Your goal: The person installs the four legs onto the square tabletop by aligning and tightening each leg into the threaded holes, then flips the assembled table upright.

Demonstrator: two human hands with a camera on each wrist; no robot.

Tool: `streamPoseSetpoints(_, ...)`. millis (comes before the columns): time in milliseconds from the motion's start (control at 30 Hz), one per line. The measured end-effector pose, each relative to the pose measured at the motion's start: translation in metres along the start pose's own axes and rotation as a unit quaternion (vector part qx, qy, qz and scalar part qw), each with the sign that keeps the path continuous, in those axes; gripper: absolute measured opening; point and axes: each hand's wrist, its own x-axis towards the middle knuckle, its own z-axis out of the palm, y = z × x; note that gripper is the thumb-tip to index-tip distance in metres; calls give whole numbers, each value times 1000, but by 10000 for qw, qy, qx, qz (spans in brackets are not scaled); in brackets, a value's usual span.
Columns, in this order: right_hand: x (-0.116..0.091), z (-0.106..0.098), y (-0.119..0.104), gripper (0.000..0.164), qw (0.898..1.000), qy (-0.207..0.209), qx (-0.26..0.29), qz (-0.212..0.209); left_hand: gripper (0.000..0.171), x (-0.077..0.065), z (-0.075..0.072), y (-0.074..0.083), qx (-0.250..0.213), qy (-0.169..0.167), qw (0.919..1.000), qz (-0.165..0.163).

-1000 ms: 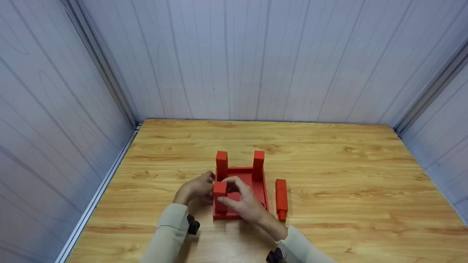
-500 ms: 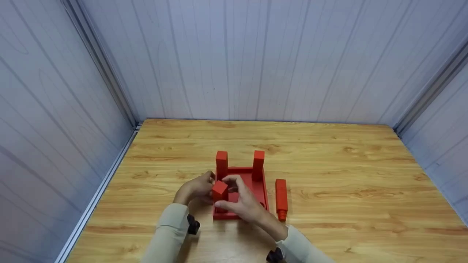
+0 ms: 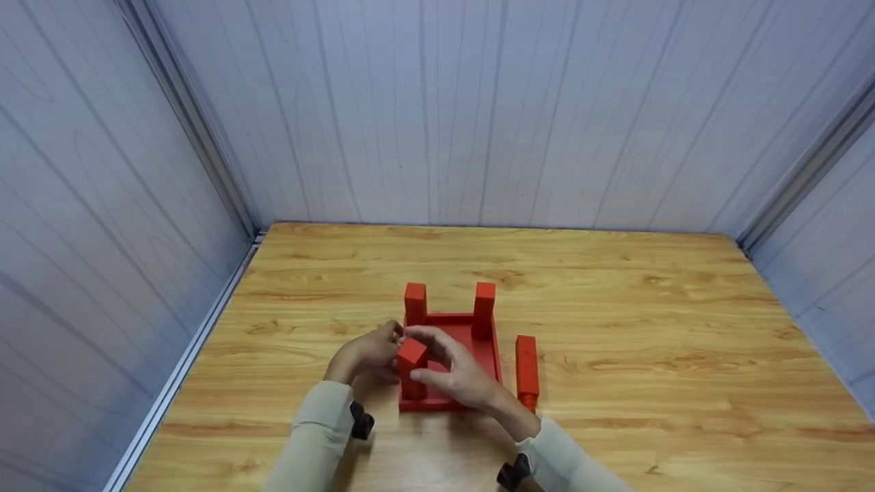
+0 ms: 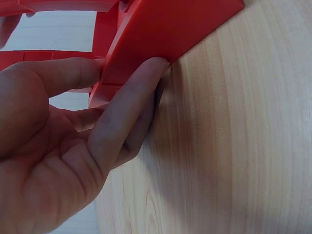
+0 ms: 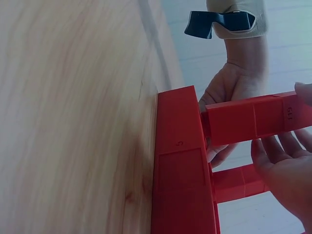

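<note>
A shallow red tray-like base (image 3: 448, 406) lies on the wooden table, its raised rim facing up. At its near left corner stands a square red leg (image 3: 411, 355), turned askew to the rim. My right hand (image 3: 459, 374) curls round this leg, thumb on the near side and fingers behind. In the right wrist view, that leg (image 5: 239, 119) shows a small gap where it meets the base. My left hand (image 3: 372, 350) grips the base's left wall; in the left wrist view the thumb is at the rim and the fingers lie along the outside.
Two more red legs stand upright at the far corners, the far left one (image 3: 415, 301) and the far right one (image 3: 484, 307). A loose red leg with a threaded end (image 3: 526, 369) lies right of the base. Pale panels (image 3: 451, 116) wall the table in.
The near left leg has turned from square with the rim to askew. My right fingers loosened and shifted round it to a fresh hold. My left hand stays put.
</note>
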Motion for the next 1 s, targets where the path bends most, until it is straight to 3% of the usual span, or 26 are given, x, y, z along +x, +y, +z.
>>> streamPoseSetpoints(267,-4,6,-24,49,9998,107,-34,-154,38,0,0,1,144,47,9999,40)
streamPoseSetpoints(1000,-4,13,-24,45,9974,539,-435,-203,37,1,-1,-1,467,86,9987,159)
